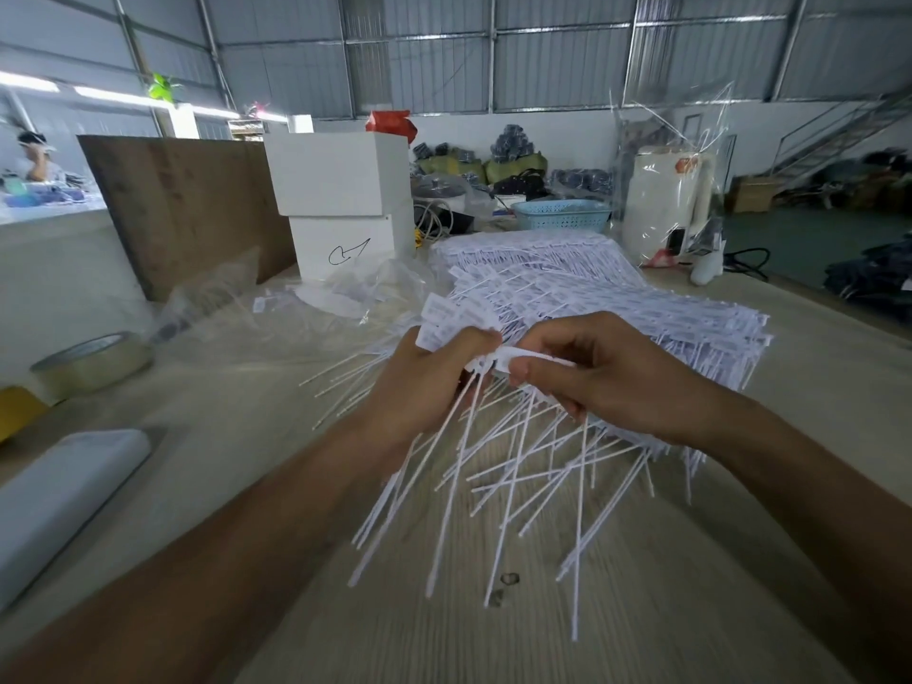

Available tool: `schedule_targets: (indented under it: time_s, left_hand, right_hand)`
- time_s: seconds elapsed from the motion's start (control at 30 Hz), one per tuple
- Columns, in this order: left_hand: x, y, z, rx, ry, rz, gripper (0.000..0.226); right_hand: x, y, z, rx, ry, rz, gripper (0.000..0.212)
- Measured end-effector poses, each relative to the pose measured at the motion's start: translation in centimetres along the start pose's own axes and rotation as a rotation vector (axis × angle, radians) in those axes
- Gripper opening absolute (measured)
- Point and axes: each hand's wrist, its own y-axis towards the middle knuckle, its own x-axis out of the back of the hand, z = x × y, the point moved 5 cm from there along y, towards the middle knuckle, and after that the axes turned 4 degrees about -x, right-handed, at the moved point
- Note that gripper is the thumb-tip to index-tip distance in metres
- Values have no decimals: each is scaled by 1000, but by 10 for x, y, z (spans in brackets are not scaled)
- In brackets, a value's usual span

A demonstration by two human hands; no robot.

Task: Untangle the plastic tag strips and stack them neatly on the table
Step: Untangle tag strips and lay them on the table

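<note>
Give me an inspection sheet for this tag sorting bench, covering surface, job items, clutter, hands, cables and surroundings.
Surface: pale wood-grain table, two small dark marks near the front.
Job's things: a held bunch of tag strips, tails fanning down toward the table; a big stack of tag strips behind the hands.
Clutter: tape roll, grey roll, clear plastic bags, white boxes, blue basket, white appliance in plastic wrap.
Hands: left hand grips the bunch's label ends; right hand pinches strips at the same spot.
Cables: black cord beside the appliance.
Surroundings: warehouse hall, metal staircase, bundled goods by the wall.
</note>
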Motion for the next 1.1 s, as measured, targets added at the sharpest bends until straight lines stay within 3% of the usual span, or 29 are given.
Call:
schedule_targets:
  time_s: [0.17, 0.3, 0.5, 0.63, 0.67, 0.8, 0.83, 0.93, 1.1]
  left_hand:
    - [-2, 4, 6, 214, -41, 206, 42]
    - [-6, -1, 2, 214, -15, 394, 45]
    - [-15, -11, 0, 134, 41, 608, 22]
    - [1, -14, -5, 159, -83, 772, 31]
    - [10, -11, -7, 147, -102, 723, 33]
    - [31, 8, -6, -19, 147, 160, 36]
    - [25, 8, -6, -60, 139, 84, 36]
    - [2, 1, -7, -137, 163, 70, 44]
    - [-5, -6, -11, -124, 133, 86, 52]
  right_hand:
    - [0, 0, 13, 231, -434, -29, 15]
    - [3, -1, 10, 143, -305, 72, 16]
    - [10, -11, 5, 18, -155, 446, 19]
    - [34, -19, -14, -37, -214, 432, 20]
    - [45, -21, -19, -66, -193, 385, 21]
    - [51, -13, -17, -28, -16, 150, 20]
    - [42, -9, -12, 7, 17, 126, 20]
    - [13, 4, -4, 68, 123, 63, 19]
    - [-3, 8, -11, 15, 252, -87, 32]
